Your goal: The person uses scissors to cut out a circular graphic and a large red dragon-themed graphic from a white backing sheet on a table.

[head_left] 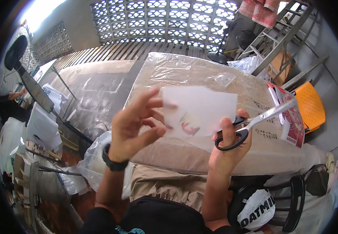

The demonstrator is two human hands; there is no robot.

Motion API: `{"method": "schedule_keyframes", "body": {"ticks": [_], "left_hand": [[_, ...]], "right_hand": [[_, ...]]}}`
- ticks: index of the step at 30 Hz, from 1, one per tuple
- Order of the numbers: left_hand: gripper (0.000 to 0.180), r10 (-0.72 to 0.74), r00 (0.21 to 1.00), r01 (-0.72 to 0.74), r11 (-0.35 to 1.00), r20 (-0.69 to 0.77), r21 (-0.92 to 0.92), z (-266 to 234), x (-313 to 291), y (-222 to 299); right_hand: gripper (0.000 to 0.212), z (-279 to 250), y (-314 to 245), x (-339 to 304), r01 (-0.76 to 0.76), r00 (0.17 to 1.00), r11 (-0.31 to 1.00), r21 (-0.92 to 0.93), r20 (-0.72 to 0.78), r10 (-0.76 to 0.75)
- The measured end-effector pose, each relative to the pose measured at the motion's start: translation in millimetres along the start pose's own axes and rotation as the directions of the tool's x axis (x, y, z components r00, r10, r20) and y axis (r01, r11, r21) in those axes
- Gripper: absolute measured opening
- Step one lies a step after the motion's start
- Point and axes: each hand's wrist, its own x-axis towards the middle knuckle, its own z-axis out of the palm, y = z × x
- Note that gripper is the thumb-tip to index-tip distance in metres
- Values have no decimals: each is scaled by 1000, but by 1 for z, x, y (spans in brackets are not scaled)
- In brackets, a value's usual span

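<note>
A white sheet of paper (200, 104) is held up over the table, with an uneven top edge and a small red and pale patch low in its middle. I cannot tell if that patch is printed or a hole. My right hand (229, 156) pinches the sheet's lower right corner and also holds black-handled scissors (269, 113). Their metal blades point up and right, away from the sheet. At the sheet's left edge is my left hand (132, 126), fingers spread and slightly blurred; its fingertips overlap the edge, and whether they touch it is unclear.
Clear plastic covers the brown table (169, 158). Printed red and white sheets (290, 113) lie at its right end, near an orange chair (310, 106). A stepladder (272, 43) leans behind. At left, another person's hand (19, 94) works near white cloth; plastic bags (99, 156) hang beside me.
</note>
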Motion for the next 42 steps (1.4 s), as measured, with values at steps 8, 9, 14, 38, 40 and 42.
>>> {"method": "schedule_keyframes", "body": {"ticks": [8, 9, 14, 38, 40, 42], "left_hand": [[34, 165, 925, -75, 962, -342, 264, 62, -6, -36], [34, 187, 917, -104, 965, -352, 241, 61, -2, -35], [36, 257, 891, -218, 965, -375, 144, 53, 27, -21], [57, 337, 932, -276, 898, -131, 342, 60, 44, 0], [56, 317, 934, -254, 913, -163, 321, 62, 45, 0], [53, 315, 925, -240, 918, -213, 316, 65, 45, 0]], "right_hand": [[61, -14, 2, -12, 50, 993, 999, -16, 105, -48], [73, -21, 3, -19, 73, 977, 997, -11, 202, -70], [94, -44, 10, -59, -246, 802, 967, -62, 548, 238], [38, -24, -13, -23, 331, 779, 852, -404, 627, -6], [36, -24, -13, -23, 314, 786, 859, -403, 619, 3], [36, -24, -12, -23, 319, 787, 858, -404, 617, -2]]}}
